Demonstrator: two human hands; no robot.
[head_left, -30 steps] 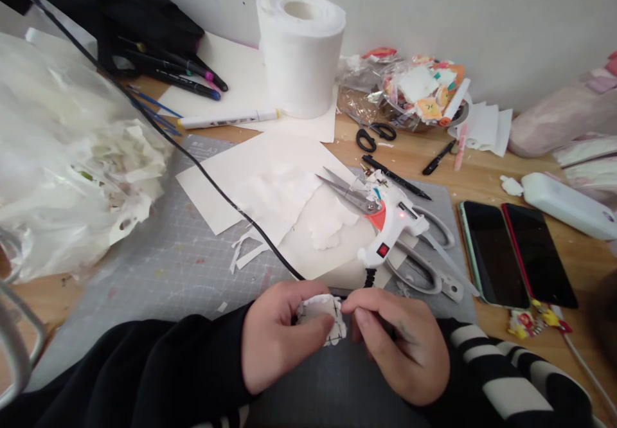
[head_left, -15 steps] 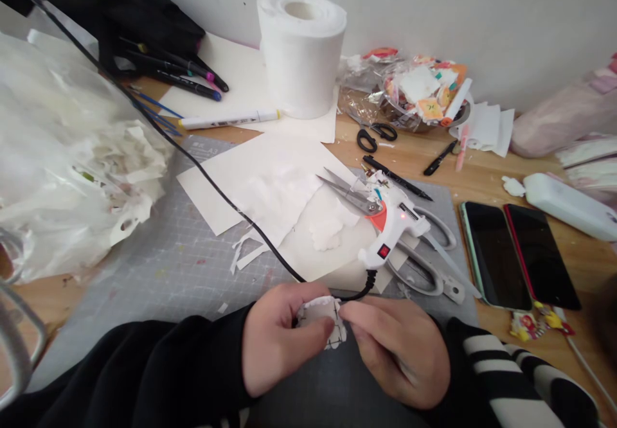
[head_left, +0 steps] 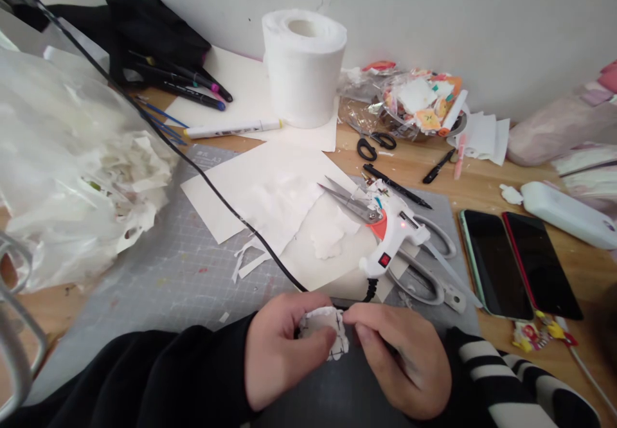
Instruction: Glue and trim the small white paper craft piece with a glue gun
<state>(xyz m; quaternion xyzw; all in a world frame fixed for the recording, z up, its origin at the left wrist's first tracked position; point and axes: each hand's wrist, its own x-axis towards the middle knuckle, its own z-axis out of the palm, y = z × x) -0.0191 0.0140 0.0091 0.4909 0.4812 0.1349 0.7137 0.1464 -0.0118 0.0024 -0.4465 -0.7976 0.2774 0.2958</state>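
Edge work is judged the present step: by the left hand (head_left: pixel 289 351), closed in a pinch, a small white piece (head_left: pixel 322 319) is held, its right edge apparently met by the loosely curled right hand (head_left: pixel 407 357), whose grip cannot be told. Next, steady support seems called for.

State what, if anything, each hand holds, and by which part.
The left hand holds the white piece by its left side. The right hand is at the piece's right edge; grip unclear.
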